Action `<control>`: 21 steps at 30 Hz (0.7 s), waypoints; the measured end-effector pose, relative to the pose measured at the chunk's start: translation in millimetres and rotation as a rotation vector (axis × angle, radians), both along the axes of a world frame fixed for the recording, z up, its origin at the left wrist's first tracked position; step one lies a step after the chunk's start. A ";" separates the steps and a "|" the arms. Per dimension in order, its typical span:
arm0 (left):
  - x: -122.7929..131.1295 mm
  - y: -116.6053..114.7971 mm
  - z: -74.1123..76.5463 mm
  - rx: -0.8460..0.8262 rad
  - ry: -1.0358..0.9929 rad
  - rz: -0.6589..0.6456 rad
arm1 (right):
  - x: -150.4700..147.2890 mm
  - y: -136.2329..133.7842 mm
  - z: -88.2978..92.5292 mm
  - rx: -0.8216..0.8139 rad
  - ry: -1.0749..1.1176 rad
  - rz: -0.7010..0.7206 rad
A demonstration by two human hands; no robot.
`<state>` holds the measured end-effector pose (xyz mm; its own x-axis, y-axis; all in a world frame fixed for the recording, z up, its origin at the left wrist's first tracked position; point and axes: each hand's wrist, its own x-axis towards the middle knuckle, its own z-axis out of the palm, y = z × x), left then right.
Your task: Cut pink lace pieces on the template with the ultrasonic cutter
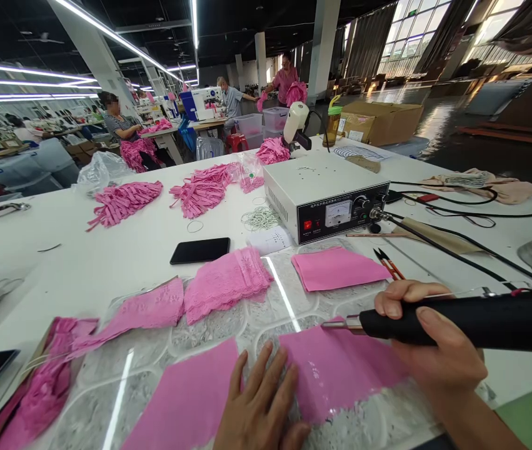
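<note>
My right hand [439,337] is wrapped around a black corded handpiece [476,319] with a flat metal tip. That tip touches or hovers just over the upper edge of a pink fabric piece [336,369]; which of the two I cannot tell. My left hand [260,400] lies flat with fingers spread, its fingertips at the left edge of this piece. Left of that hand is another pink fabric piece [190,394]. Behind them sit a stack of pink fabric [338,269] and pink lace pieces [228,281].
A control box [341,209] with a dial stands behind the fabric, its cable running right. Orange-handled thread snips [388,264], a black phone [200,250] and rubber bands [260,219] lie nearby. Bundles of pink strips [127,203] lie farther back. Other people work beyond the table.
</note>
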<state>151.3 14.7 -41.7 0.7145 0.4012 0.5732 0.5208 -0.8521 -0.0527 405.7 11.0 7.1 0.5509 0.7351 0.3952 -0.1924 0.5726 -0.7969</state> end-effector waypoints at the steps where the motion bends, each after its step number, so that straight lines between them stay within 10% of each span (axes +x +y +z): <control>1: 0.0 0.4 1.0 -0.001 -0.001 -0.005 | 0.0 0.1 -0.4 -0.003 -0.002 0.005; 21: -11.6 4.2 -7.0 0.066 0.168 -0.006 | 25.7 -1.5 -0.4 0.023 0.012 -0.172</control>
